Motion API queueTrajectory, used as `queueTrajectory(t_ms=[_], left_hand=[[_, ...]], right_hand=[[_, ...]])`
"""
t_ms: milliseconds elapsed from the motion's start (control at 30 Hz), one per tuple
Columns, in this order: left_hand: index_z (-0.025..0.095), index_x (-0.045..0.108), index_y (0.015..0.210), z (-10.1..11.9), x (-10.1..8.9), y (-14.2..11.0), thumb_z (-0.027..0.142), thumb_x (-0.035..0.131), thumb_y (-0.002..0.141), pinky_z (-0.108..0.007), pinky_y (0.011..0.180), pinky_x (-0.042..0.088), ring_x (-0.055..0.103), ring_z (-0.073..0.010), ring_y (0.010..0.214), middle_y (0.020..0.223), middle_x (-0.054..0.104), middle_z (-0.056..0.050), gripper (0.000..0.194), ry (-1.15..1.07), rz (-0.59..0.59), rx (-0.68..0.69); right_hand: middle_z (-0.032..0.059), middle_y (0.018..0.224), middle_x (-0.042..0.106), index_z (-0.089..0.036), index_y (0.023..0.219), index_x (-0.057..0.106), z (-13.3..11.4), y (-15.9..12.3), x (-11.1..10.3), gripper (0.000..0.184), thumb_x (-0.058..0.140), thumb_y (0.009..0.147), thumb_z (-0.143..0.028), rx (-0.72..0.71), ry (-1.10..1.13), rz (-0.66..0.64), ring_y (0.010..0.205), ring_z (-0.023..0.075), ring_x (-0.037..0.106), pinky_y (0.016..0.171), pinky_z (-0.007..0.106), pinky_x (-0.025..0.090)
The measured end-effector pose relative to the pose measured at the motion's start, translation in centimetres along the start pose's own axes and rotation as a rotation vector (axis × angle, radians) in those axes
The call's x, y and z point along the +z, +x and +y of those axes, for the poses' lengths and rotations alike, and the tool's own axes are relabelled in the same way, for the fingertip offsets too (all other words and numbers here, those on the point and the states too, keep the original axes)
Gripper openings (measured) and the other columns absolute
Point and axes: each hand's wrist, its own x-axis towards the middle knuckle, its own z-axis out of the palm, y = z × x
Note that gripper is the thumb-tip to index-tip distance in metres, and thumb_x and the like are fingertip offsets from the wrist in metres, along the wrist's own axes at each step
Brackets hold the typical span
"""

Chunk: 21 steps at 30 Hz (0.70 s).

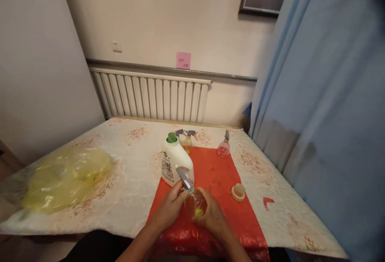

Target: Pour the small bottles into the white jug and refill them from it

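Observation:
In front of me, over a red plastic sheet (214,169), is a clear spray bottle with a little yellow-green at its bottom (199,210). My left hand (171,206) grips the grey trigger head (185,179) at the bottle's neck. Around the bottle's body, from the right side, curl the fingers of my right hand (212,214). Whether the head is fully seated on the neck, I cannot tell. Just beyond my left hand stands a white detergent jug (177,158), uncapped, with a green spout (172,137) in its mouth.
Behind the jug stand spray bottles with grey heads (188,143). A pink spray bottle (223,148) stands at the sheet's far right corner. To the right lie a translucent cap (238,192) and a red scrap (267,202). A yellow plastic bag (70,177) spreads over the left side.

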Motion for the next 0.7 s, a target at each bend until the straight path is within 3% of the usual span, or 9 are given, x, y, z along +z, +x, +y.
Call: queueTrajectory(t_ms=[133,400,467,567,700], left_hand=[[0.017,0.059,0.109,0.5,0.7,0.7,0.031,0.055,0.085,-0.036,0.097,0.042,0.057,-0.0240,0.105,0.111,0.066,-0.007,0.028,0.029,-0.005,-0.013],[0.016,0.051,0.126,1.0,2.6,3.2,0.030,0.057,0.080,-0.040,0.100,0.041,0.057,-0.0263,0.111,0.128,0.060,-0.012,0.048,-0.020,-0.001,-0.016],[0.016,0.048,0.130,0.4,2.8,3.5,0.032,0.058,0.078,-0.042,0.102,0.040,0.055,-0.0282,0.117,0.135,0.055,-0.014,0.055,-0.024,0.055,-0.030],[0.017,0.053,0.125,-0.8,2.6,3.0,0.032,0.058,0.079,-0.043,0.104,0.039,0.054,-0.0287,0.119,0.132,0.058,-0.014,0.049,0.028,0.092,-0.105],[0.023,0.061,0.117,-3.1,1.6,1.1,0.033,0.061,0.080,-0.041,0.101,0.041,0.058,-0.0272,0.115,0.122,0.066,-0.009,0.039,0.085,-0.088,-0.203]], right_hand=[[0.0063,0.118,0.065,-0.021,0.121,0.055,0.0,0.1,-0.3,0.072,0.065,0.052,-0.008,-0.005,0.054,0.015,0.107,0.0269,0.061,0.094,0.039,0.049],[0.0058,0.115,0.061,-0.021,0.121,0.054,1.2,1.5,-2.2,0.065,0.066,0.057,-0.010,-0.083,0.060,0.086,0.108,0.0244,0.058,0.095,0.036,0.047],[0.0075,0.118,0.058,-0.020,0.122,0.053,2.1,2.6,-3.2,0.067,0.069,0.058,-0.015,-0.066,0.046,0.123,0.112,0.0260,0.056,0.098,0.038,0.046],[0.0091,0.122,0.055,-0.019,0.126,0.050,3.9,5.3,-4.7,0.074,0.071,0.055,-0.018,-0.016,0.027,0.178,0.116,0.0274,0.053,0.100,0.039,0.043],[0.0076,0.120,0.054,-0.019,0.124,0.052,6.2,10.4,-5.8,0.073,0.071,0.054,-0.019,-0.021,0.014,0.260,0.116,0.0268,0.053,0.102,0.039,0.042]])
